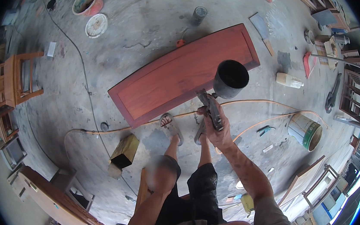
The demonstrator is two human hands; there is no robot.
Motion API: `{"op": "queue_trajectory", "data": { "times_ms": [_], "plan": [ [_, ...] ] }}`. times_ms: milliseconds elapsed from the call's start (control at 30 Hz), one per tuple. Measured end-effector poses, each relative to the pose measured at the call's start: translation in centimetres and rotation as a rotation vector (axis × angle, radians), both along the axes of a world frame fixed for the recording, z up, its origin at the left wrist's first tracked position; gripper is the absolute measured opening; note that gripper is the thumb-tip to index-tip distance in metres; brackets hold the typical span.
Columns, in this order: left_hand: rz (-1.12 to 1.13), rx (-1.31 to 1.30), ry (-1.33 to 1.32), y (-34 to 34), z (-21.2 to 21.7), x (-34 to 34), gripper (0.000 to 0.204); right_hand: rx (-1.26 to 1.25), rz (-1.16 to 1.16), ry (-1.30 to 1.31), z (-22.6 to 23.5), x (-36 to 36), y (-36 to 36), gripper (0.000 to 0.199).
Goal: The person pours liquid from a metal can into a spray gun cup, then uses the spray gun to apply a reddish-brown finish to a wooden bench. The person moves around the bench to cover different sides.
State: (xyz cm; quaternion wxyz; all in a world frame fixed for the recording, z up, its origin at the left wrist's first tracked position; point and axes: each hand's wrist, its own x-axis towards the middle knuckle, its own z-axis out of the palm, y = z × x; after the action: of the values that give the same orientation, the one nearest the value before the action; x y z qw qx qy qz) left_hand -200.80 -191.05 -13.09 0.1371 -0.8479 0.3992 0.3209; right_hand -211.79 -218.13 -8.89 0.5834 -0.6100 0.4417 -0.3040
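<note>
In my right hand (217, 125) is a spray gun (211, 111) with a dark round cup (231, 78) on its side. My fingers wrap around its handle, and the cup hangs over the right part of a reddish-brown wooden panel (181, 75). That panel has a framed border and lies across the floor in front of my feet. Close to my left knee is my left hand (162, 175); it is smeared, so its fingers cannot be made out. An orange hose (248, 101) runs along the floor near the panel's front edge.
A square tin (124, 151) stands left of my feet. Right are a tipped bucket (305, 131), a plastic jug (289, 80) and a wide blade (260, 27). Beyond the panel are a dark can (199, 14) and a stained tub (87, 4). Wooden chairs (12, 81) line the left.
</note>
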Motion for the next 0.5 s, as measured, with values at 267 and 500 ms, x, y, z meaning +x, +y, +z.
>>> {"op": "queue_trajectory", "data": {
  "times_ms": [267, 500],
  "plan": [
    [-0.049, -0.041, -0.023, 0.5, -0.3, -0.2, 0.035, 0.169, -0.056, 0.047, -0.6, -1.1, -0.7, 0.049],
    [-0.092, -0.074, -0.069, 2.6, -0.3, -1.5, 0.030, 0.180, -0.047, 0.037, -1.0, -1.9, -1.2, 0.049]
  ]
}}
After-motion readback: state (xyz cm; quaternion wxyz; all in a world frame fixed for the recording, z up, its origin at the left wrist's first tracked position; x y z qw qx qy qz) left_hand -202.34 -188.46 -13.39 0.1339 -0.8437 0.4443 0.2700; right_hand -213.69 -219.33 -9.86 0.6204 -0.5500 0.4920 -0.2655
